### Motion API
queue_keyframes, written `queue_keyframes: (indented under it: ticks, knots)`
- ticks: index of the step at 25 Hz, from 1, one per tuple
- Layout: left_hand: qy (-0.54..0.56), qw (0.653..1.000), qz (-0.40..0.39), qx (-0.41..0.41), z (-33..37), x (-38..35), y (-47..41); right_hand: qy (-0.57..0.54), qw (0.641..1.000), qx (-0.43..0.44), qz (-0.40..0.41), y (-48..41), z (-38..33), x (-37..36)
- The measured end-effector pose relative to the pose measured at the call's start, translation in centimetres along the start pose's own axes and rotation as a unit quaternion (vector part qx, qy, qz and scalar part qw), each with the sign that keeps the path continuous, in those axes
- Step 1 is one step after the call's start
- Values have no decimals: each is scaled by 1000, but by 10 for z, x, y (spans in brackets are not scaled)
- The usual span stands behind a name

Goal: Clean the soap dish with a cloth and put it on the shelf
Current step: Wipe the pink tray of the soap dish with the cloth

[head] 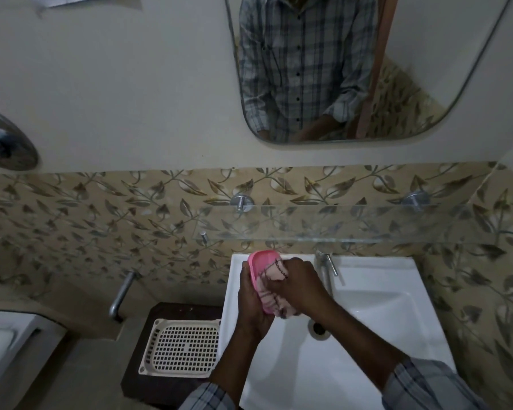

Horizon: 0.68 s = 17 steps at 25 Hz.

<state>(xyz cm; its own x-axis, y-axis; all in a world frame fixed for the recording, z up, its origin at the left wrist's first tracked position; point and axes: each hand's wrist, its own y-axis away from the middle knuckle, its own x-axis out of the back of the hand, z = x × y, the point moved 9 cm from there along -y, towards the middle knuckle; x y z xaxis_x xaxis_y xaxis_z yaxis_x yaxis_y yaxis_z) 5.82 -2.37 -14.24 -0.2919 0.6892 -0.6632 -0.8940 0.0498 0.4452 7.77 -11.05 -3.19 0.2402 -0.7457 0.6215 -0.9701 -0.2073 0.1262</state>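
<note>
A pink oval soap dish (262,261) is held upright over the left part of the white sink (376,294). My left hand (251,300) grips it from the left and from behind. My right hand (298,285) holds a pale pink cloth with dark stitched lines (274,273) and presses it into the dish's hollow. The lower half of the dish is hidden by the cloth and my fingers. A glass shelf (353,223) on two metal pegs hangs on the wall just above the sink.
A chrome tap (326,267) stands behind my right hand, the drain (319,328) below it. A white perforated tray (181,347) lies on a dark stand left of the sink. A mirror (338,69) hangs above. A metal pipe (122,294) juts from the tiled wall.
</note>
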Motion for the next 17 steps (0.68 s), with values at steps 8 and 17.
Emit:
queue_keyframes:
  ticks: [8,17]
  knots:
    - [-28,993,16,110,0,12,-4,-127,967,220,12,15,6,25]
    - [-71,974,-49,211,-2,-15,12,167,850,500,-9,35,30,-6]
